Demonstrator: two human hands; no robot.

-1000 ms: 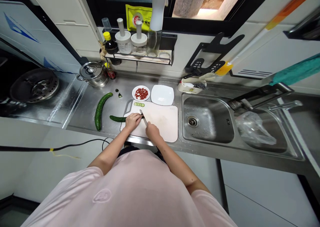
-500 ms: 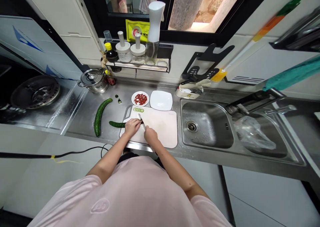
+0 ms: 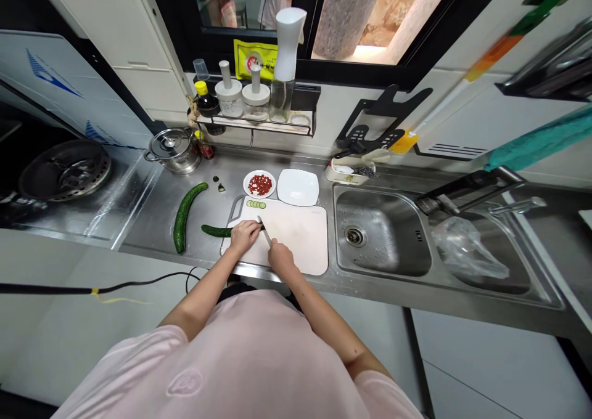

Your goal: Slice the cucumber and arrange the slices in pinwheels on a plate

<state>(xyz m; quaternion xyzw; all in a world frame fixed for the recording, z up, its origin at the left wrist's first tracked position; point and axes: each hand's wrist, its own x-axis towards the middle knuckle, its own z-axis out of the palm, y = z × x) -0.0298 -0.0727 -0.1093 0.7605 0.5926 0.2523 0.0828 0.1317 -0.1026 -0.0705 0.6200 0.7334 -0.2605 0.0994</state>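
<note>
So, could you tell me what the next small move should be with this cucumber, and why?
I'd probably ease the left hand slightly back along the cucumber, because the knife in the right hand stands very close to that hand, so another slice would likely pass near it.
</note>
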